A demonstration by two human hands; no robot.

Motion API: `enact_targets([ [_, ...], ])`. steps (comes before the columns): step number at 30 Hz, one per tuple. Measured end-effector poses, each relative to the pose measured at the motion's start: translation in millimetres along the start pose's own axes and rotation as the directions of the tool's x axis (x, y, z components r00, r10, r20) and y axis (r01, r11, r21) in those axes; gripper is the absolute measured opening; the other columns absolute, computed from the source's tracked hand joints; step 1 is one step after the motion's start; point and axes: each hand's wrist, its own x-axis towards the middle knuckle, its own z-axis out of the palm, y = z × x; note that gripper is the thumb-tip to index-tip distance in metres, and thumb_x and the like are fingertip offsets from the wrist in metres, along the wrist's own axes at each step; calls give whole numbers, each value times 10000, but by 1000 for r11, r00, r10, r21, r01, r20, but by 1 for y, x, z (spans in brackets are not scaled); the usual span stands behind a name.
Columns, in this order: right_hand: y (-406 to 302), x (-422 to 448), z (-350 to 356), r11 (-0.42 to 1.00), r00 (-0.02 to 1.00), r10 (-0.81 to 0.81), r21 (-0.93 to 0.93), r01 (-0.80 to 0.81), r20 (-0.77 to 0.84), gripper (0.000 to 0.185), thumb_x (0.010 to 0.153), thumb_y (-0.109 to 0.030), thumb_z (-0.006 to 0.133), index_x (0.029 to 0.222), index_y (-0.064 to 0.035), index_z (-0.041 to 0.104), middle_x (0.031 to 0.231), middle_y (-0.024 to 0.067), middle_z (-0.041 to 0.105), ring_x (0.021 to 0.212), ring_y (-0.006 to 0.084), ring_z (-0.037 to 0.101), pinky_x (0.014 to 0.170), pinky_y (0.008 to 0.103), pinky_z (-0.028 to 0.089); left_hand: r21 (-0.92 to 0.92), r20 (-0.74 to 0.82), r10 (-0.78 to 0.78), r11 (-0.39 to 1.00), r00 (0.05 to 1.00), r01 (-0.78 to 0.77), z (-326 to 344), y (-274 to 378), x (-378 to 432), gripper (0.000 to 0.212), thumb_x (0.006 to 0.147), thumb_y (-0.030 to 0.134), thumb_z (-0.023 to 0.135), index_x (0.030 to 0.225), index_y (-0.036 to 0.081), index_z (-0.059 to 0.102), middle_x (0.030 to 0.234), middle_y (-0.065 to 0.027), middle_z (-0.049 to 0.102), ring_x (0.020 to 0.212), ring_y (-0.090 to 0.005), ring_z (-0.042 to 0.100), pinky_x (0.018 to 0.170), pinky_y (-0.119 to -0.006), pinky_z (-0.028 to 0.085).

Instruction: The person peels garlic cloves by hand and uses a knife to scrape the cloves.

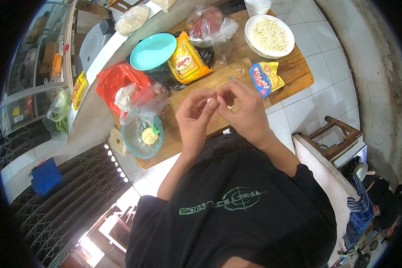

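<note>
Over a wooden cutting board [201,83], my left hand [196,112] and my right hand [243,110] meet at the fingertips, thumbs and forefingers pinched together. Whatever lies between the fingertips is too small to make out. A small pale piece [231,107] shows within the curl of my right hand. Pale and pinkish scraps [241,71] lie on the board just beyond. To the right of the board is an opened blue and yellow Forvita packet [266,78]. A translucent blue bowl [142,152] at the left holds a ball of yellowish dough [150,136] and a green piece.
A white bowl [289,43] of pale chopped food stands at the table's far right. Around the back are a turquoise plate [153,52], a yellow packet [187,62], a red plastic bag [122,82], a tied clear bag [204,25] and a clear glass [223,50].
</note>
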Motion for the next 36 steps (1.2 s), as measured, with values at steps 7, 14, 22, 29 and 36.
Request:
enact_targets([
  [7,2,-7,8,980,997,71,186,-75,29,100,810,-17,646,866,17,570,762,90,595,674,154,613,621,274,496,-262,-72,-116,961,991,94,-4,1,-6,173,903,148,648,997,47,544,993,-59,676,816,-104,636,581,-192,436],
  [14,11,-14,13,950,986,150,268,-163,67,91,846,-39,631,905,17,592,776,71,632,717,120,628,654,264,503,-207,-86,-142,971,986,122,-10,-2,-12,154,904,142,647,1002,55,566,996,-64,687,806,-105,638,599,-203,430],
  [22,11,-15,15,853,960,225,442,-276,166,97,892,-52,596,920,40,580,771,52,627,684,89,607,625,235,505,-177,-113,-137,977,984,116,-14,-4,-15,125,907,118,641,997,38,611,957,-62,697,797,-89,629,596,-199,426],
  [29,16,-18,13,764,932,275,535,-362,238,101,903,-53,584,953,33,564,769,46,610,683,70,592,635,228,513,-198,-133,-176,969,975,147,-10,-3,-14,136,916,143,635,998,39,606,951,-60,695,764,-80,614,588,-200,424],
  [36,25,-18,3,877,938,279,343,-336,205,117,908,-71,585,967,26,554,812,48,600,708,90,601,680,257,519,-231,-108,-206,957,973,177,-18,-10,-15,122,912,139,632,997,54,610,949,-56,694,750,-83,607,587,-200,413],
])
